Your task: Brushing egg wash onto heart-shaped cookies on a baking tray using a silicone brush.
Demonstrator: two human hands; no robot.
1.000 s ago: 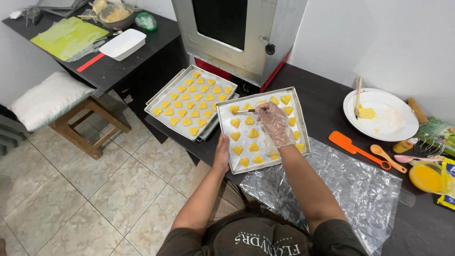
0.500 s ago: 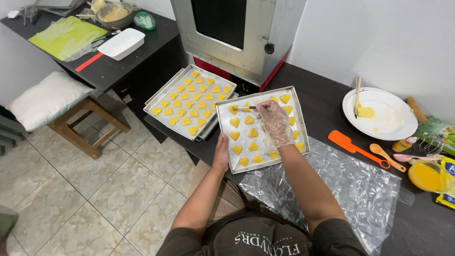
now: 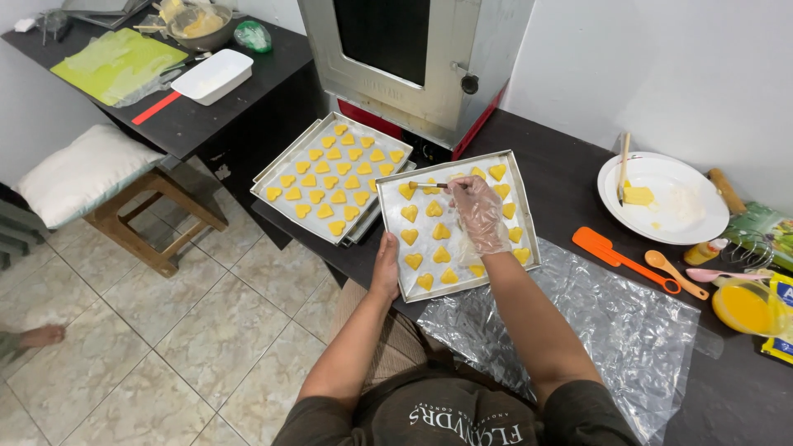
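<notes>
- On the left I see a second tray (image 3: 299, 169) full of yellow heart cookies; it lies just beside the tray in work and nobody touches it.
- My left hand (image 3: 385, 266) grips the near left edge of the working tray (image 3: 512, 173), thumb on top, fingers curled under the rim.
- I judge this tray stiff and light, a thin metal sheet; the rim is the good place to hold it, since the inside is covered with dough.
- The heart cookies (image 3: 440, 232) on it look soft and raw, so I think they dent easily and should only get a light stroke.
- My right hand (image 3: 477, 213), in a clear plastic glove, pinches a small brush (image 3: 425, 185) whose tip reaches a cookie in the far left corner.
- Further right lie an orange spatula (image 3: 619, 257) and a white plate (image 3: 686, 194), well apart from the tray.
- Compared with half a second ago, I find almost no change: both hands stay where they were, and the brush is at the same corner.
</notes>
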